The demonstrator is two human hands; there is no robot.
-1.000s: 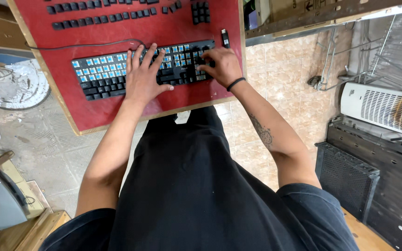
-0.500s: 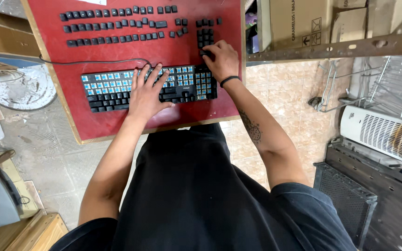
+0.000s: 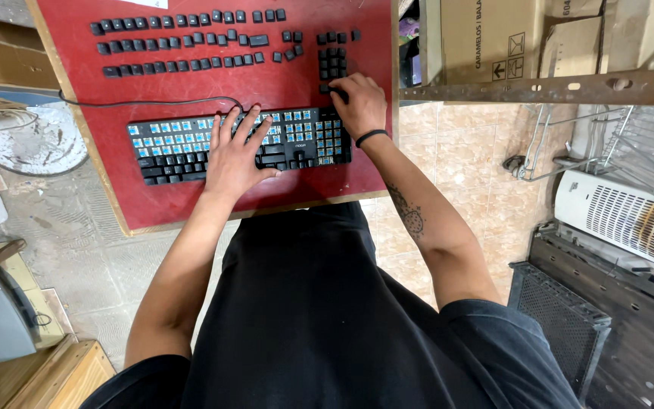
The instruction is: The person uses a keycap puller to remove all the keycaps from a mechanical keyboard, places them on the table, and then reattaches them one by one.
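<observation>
Keyboard [image 3: 191, 151] under both hands, on red table [image 3: 297, 72], many blue switches bare | left hand [image 3: 232, 151] flat, fingers spread, steadying it, gripping nothing | right hand [image 3: 357, 106] pinching loose keycap [image 3: 338, 92] just past keyboard's corner | keycaps [image 3: 191, 42] in sorted rows beyond hands.
</observation>
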